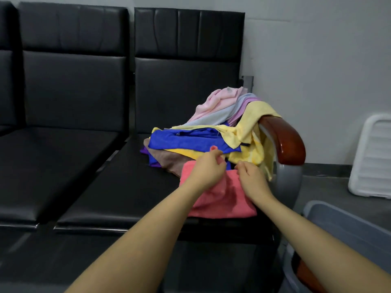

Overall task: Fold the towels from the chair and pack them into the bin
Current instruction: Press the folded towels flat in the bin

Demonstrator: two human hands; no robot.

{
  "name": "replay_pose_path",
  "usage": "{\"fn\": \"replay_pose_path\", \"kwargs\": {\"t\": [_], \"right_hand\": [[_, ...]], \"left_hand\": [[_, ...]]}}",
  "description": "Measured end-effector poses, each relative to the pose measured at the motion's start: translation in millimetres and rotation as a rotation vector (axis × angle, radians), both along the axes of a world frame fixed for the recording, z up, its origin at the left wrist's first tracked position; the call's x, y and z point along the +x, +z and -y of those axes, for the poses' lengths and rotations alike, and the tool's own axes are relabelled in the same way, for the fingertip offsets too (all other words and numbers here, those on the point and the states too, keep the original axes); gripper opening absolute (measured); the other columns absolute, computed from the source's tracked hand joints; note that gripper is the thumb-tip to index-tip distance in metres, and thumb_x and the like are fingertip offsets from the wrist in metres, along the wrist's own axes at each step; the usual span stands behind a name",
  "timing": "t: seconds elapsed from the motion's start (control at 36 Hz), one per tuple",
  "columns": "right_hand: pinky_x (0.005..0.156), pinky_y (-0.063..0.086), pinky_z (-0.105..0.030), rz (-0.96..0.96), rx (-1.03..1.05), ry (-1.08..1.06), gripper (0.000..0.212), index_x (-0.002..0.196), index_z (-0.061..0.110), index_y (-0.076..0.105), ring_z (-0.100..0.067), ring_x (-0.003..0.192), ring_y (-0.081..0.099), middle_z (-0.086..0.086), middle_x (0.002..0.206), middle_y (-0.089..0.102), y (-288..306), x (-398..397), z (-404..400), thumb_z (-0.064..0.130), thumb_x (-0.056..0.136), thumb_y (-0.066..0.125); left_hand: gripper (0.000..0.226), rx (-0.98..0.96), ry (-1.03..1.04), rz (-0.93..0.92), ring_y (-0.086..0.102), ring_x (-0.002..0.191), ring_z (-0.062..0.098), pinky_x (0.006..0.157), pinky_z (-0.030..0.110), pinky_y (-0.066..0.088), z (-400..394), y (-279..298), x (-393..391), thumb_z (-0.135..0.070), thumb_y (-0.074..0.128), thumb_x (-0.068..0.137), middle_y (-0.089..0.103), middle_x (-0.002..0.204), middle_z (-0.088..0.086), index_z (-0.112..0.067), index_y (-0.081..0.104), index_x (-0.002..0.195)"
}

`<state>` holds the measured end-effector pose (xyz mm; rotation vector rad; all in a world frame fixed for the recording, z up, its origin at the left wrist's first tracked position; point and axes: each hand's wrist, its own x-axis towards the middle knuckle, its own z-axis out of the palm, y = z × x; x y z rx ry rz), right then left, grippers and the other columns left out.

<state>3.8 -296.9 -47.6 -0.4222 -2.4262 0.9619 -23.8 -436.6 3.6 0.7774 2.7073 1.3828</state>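
A coral pink towel (224, 201) lies on the black chair seat (118, 193), in front of a loose pile of towels (203, 138) in blue, yellow, brown, pale pink and grey. My left hand (206, 170) pinches a far corner of the pink towel, a bit of which pokes out above its fingers. At the towel's far right edge my right hand (251, 178) pinches the cloth with curled fingers. The grey bin (338, 227) stands on the floor at the lower right, with something orange inside it.
A wooden armrest (285, 140) on a grey metal support borders the seat on the right, with a yellow towel draped over it. A white plastic lid (372, 157) leans against the wall at the right. More black seats extend to the left.
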Motion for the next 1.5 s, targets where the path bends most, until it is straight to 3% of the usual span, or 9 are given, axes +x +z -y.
{"fn": "replay_pose_path", "kwargs": {"t": [0.08, 0.22, 0.28, 0.42, 0.61, 0.75, 1.0, 1.08, 1.5], "right_hand": [[0.087, 0.042, -0.039, 0.069, -0.018, -0.023, 0.041, 0.097, 0.0, 0.064, -0.034, 0.102, 0.057, -0.022, 0.104, 0.064, 0, 8, -6, 0.027, 0.102, 0.034], [0.082, 0.046, -0.039, 0.311, 0.165, -0.092, 0.046, 0.101, 0.005, 0.058, -0.035, 0.099, 0.057, -0.015, 0.11, 0.06, -2, 10, -5, 0.047, 0.093, 0.042], [0.088, 0.045, -0.04, 0.367, 0.207, -0.116, 0.056, 0.116, 0.003, 0.055, -0.037, 0.108, 0.054, -0.017, 0.119, 0.055, -2, 10, -1, 0.052, 0.09, 0.045], [0.102, 0.034, -0.041, 0.536, 0.399, -0.225, 0.079, 0.13, -0.001, 0.044, -0.035, 0.124, 0.043, -0.02, 0.134, 0.045, -7, 12, 8, 0.066, 0.088, 0.042], [0.103, 0.028, -0.037, 0.597, 0.419, -0.331, 0.101, 0.132, -0.003, 0.041, -0.031, 0.125, 0.036, -0.018, 0.137, 0.038, -9, 8, 9, 0.081, 0.078, 0.036], [0.105, 0.026, -0.039, 0.634, 0.409, -0.288, 0.088, 0.13, 0.001, 0.048, -0.031, 0.126, 0.033, -0.018, 0.138, 0.036, -11, 1, 11, 0.075, 0.084, 0.035], [0.083, 0.04, -0.039, 0.398, 0.386, -0.14, 0.037, 0.123, 0.006, 0.038, -0.031, 0.107, 0.057, -0.013, 0.118, 0.059, -12, 0, 31, 0.033, 0.099, 0.042], [0.067, 0.038, -0.036, 0.344, 0.372, -0.122, 0.039, 0.129, 0.005, 0.031, -0.033, 0.099, 0.06, -0.013, 0.116, 0.057, -8, 4, 32, 0.032, 0.101, 0.038], [0.061, 0.039, -0.034, -0.06, 0.524, -0.238, 0.043, 0.132, -0.001, 0.031, -0.035, 0.094, 0.063, -0.016, 0.111, 0.059, 63, 44, 24, 0.03, 0.102, 0.038]], "left_hand": [[0.042, -0.068, -0.127, 0.187, 0.064, 0.097, 0.039, 0.081, 0.041, 0.053, -18, -8, 11, -0.02, 0.043, 0.098, 0.062, 0.115, 0.022, -0.004, 0.041, 0.137], [0.028, -0.205, 0.075, 0.036, 0.053, 0.097, 0.024, 0.076, 0.027, 0.038, -12, -16, -4, -0.013, 0.037, 0.098, 0.058, 0.121, 0.018, -0.004, 0.051, 0.12], [0.023, -0.312, 0.185, -0.009, 0.053, 0.103, 0.028, 0.084, 0.033, 0.042, -4, -20, -11, -0.013, 0.039, 0.095, 0.057, 0.119, 0.018, -0.005, 0.051, 0.112], [0.054, -0.723, 0.385, 0.048, 0.035, 0.13, 0.033, 0.104, 0.039, 0.032, 8, -36, -16, -0.031, 0.044, 0.096, 0.035, 0.141, 0.018, -0.002, 0.031, 0.139], [0.06, -0.614, 0.349, 0.196, 0.043, 0.127, 0.033, 0.102, 0.04, 0.036, 15, -51, -24, -0.041, 0.042, 0.098, 0.038, 0.14, 0.018, 0.002, 0.029, 0.138], [0.055, -0.522, 0.326, 0.18, 0.054, 0.113, 0.031, 0.088, 0.04, 0.045, 18, -56, -29, -0.041, 0.047, 0.095, 0.048, 0.131, 0.017, 0.001, 0.041, 0.131], [0.049, -0.579, 0.357, 0.02, 0.055, 0.113, 0.033, 0.079, 0.038, 0.043, 14, -48, -22, -0.036, 0.041, 0.1, 0.047, 0.132, 0.018, -0.005, 0.03, 0.135], [0.048, -0.558, 0.361, -0.036, 0.055, 0.112, 0.033, 0.076, 0.038, 0.043, 17, -38, -16, -0.038, 0.038, 0.1, 0.046, 0.131, 0.018, -0.005, 0.03, 0.133], [0.04, -0.278, 0.354, -0.418, 0.062, 0.092, 0.035, 0.059, 0.035, 0.035, 3, 17, 7, -0.034, 0.035, 0.102, 0.048, 0.125, 0.013, -0.003, 0.036, 0.127]]}}
